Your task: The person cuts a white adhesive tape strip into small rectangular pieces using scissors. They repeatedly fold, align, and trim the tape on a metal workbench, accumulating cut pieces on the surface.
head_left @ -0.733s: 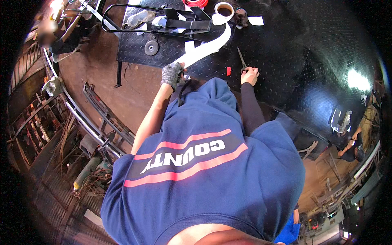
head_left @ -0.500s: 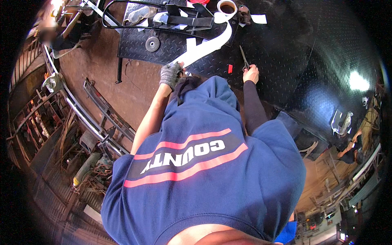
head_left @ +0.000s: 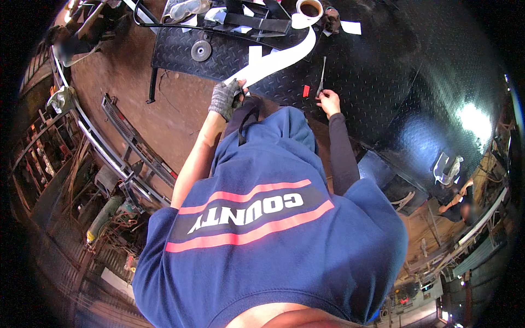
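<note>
White strip (head_left: 273, 64) runs as a curved band across the upper middle of the frame, from the roll (head_left: 307, 21) near the top edge down and leftward to the person's left hand (head_left: 226, 99). That hand, in a grey glove that leaves the fingertips bare, is closed on the strip's lower end, with the back of the hand turned up and the fingers curled in toward the right. The left forearm is bare and slants up from the lower left, leaning slightly right toward the wrist.

The right hand (head_left: 329, 103), bare, sits right of the strip in the upper middle of the frame, its fingers gathered narrowly at the handle end of the scissors (head_left: 322, 76). The blades point to the top of the frame and look nearly together; whether the scissors rest on the black bench (head_left: 377, 71) cannot be told. The right forearm, in a dark sleeve, rises steeply and tips a little left toward the wrist.

Just left of the scissors lies a small red piece (head_left: 305, 91). A grey disc (head_left: 201, 51) lies farther left, below the clear goggles (head_left: 188, 9) at the top edge.
</note>
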{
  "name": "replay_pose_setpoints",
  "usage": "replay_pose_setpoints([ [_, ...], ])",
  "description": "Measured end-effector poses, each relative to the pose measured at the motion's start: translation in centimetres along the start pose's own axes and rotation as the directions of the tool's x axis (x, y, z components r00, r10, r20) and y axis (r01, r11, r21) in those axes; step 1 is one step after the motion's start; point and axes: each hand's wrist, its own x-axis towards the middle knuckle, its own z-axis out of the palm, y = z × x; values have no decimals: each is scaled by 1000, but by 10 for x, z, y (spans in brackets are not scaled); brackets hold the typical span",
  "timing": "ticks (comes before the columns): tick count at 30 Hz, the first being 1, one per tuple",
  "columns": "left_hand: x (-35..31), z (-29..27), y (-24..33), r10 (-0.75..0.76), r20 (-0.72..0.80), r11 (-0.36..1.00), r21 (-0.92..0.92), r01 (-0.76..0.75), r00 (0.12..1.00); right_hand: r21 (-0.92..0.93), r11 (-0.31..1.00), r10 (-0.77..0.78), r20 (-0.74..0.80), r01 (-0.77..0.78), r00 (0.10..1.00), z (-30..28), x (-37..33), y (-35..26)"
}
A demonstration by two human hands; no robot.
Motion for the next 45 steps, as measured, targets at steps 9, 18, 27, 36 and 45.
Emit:
replay_pose_setpoints([
  [9, 5, 4, 1, 70, -6, 997, -24, -70, 998, 827, 517, -411, 467, -223, 783, 23, -75, -130],
  [18, 12, -1, 4, 79, 28, 995, -70, -77, 996, 629, 776, -493, 568, 38, 659, 13, -81, -182],
  [27, 7, 10, 14, -8, 14, 993, -114, 9, 1000, 183, 983, -143, 823, -19, 549, 1, -86, -129],
  [36, -3, 23, 26, 121, -76, 980, 167, -107, 990, 251, 968, -217, 782, 24, 584, 20, -71, -146],
  [45, -6, 27, 33, 262, -104, 928, 300, -221, 960, 149, 988, -132, 739, 30, 661, 26, -73, -159],
])
